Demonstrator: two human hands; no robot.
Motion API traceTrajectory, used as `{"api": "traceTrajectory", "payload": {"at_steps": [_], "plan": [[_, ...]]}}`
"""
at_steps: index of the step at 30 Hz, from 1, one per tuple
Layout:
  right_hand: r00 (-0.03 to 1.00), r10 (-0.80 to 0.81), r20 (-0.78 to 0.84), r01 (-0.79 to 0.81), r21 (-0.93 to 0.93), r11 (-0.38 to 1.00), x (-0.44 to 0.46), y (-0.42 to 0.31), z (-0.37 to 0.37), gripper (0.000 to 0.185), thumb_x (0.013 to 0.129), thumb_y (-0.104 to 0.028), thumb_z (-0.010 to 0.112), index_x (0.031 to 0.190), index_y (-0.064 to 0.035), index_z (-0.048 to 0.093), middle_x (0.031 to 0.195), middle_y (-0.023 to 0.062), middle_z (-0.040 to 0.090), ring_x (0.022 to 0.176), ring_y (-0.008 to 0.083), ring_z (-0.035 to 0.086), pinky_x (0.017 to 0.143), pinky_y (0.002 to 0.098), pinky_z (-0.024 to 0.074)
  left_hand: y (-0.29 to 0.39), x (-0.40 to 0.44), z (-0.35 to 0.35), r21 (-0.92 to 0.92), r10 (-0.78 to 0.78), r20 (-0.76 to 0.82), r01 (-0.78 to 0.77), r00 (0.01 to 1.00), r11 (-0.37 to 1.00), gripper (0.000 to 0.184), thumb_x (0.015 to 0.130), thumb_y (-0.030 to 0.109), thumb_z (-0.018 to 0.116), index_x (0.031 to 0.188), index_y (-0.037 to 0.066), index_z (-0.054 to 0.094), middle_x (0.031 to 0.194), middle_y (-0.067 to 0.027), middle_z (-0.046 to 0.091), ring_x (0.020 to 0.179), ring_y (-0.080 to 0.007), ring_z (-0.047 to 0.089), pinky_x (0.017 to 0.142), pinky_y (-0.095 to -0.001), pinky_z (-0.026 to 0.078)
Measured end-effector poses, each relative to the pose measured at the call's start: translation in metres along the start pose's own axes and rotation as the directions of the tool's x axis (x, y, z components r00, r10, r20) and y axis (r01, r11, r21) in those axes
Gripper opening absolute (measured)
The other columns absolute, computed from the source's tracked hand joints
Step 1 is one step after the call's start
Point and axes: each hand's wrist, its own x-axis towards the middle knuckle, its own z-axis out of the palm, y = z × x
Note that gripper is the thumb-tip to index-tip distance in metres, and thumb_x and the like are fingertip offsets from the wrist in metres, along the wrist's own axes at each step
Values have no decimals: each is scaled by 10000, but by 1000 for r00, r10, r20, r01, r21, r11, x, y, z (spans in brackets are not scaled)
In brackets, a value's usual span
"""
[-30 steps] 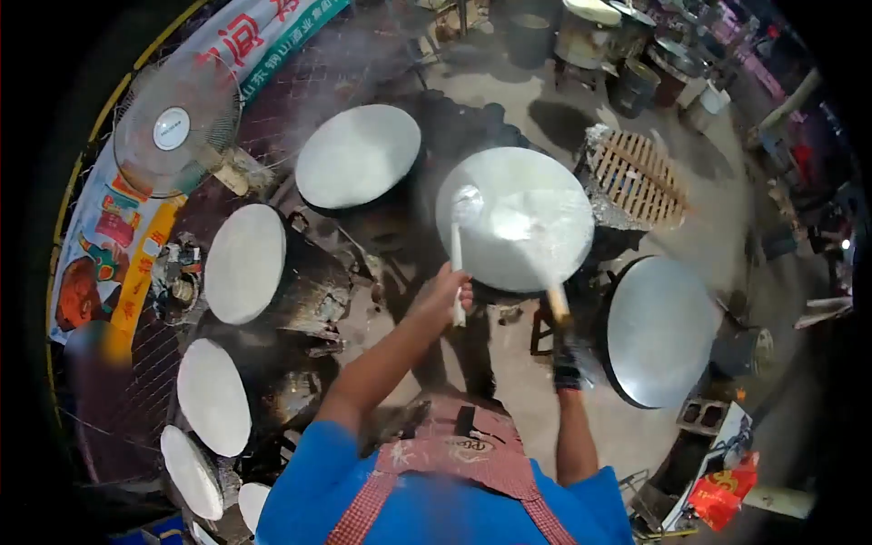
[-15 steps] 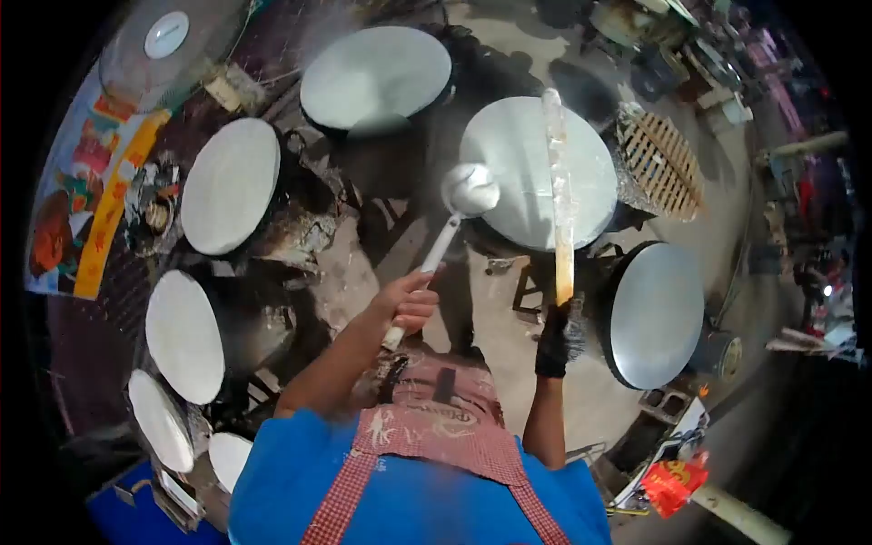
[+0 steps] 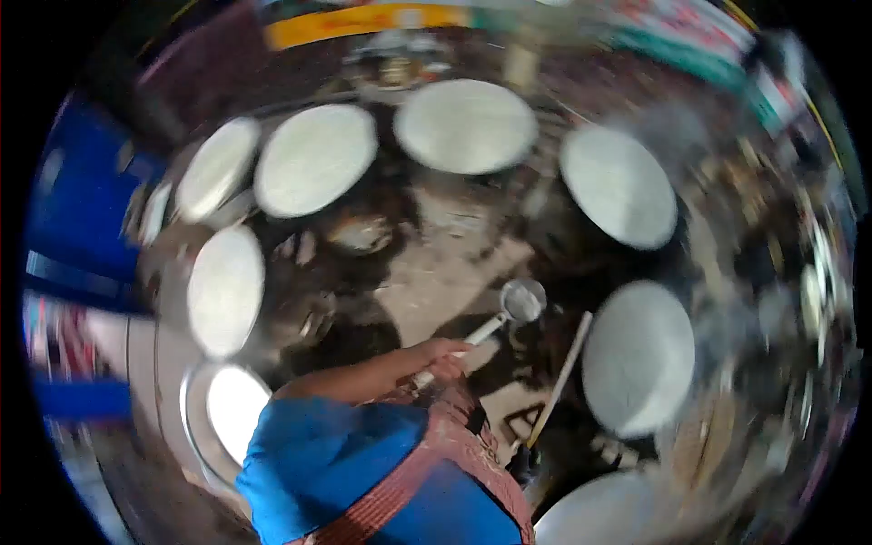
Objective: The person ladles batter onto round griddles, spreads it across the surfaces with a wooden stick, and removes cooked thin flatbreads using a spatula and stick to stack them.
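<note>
My left hand (image 3: pixel 440 357) is wrapped round the pale handle of a ladle (image 3: pixel 523 301). The ladle's bowl holds something whitish and hangs over the floor ahead of me. My right hand (image 3: pixel 521 463), in a dark glove and partly hidden by my apron, grips the lower end of a long flat wooden stick (image 3: pixel 565 372). The stick's tip points up, just left of a round griddle (image 3: pixel 639 359) with a greyish-white surface. Another pale griddle (image 3: pixel 621 186) lies beyond it, and part of a third (image 3: pixel 595 510) shows at the bottom, close to my right hand.
More white-topped round griddles curve ahead and to the left, among them one at the centre back (image 3: pixel 466 127) and one on the left (image 3: pixel 226 291). A bright white disc (image 3: pixel 238 413) sits lower left. A blue panel (image 3: pixel 91 200) stands at far left. Blur covers the right side.
My view has swung left, so the griddles sit further right. The stick, earlier across a griddle, now points over the floor beside one. Both hands keep their holds.
</note>
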Motion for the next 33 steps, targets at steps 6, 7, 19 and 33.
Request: {"api": "traceTrajectory", "payload": {"at_steps": [6,7,19,33], "plan": [[849,-245,468,-229,744,628,94,-23,62,213,790,-118,555,994,-59,569,638,47,554,520,148,488,476,275,407,-51,-58,-75,75,548,-175,-544,818,836,129,893,244,382,964,151,436,487,47,262,359,-49,240,311,-183,176],[814,-277,510,-201,696,690,109,-40,74,198,788,-105,559,979,-57,576,644,30,547,527,134,478,480,264,400,-57,-60,-106,243,666,-202,-622,718,745,142,895,238,373,977,153,452,490,44,260,356,-53,246,307,-189,197],[504,-520,690,235,470,851,85,-289,261,315,744,-169,640,994,-8,537,809,25,529,685,111,443,603,266,375,-157,-207,-174,-632,829,-170,-704,533,323,70,867,238,422,856,170,427,491,6,321,332,-47,307,264,-166,251],[-173,-777,605,969,247,-24,53,-438,403,557,724,-539,536,621,8,510,522,157,485,500,301,494,469,403,380,-199,-146,-136,-723,809,-561,-579,175,-376,214,885,211,381,1080,243,464,514,17,295,333,-38,232,247,-164,207]]}}
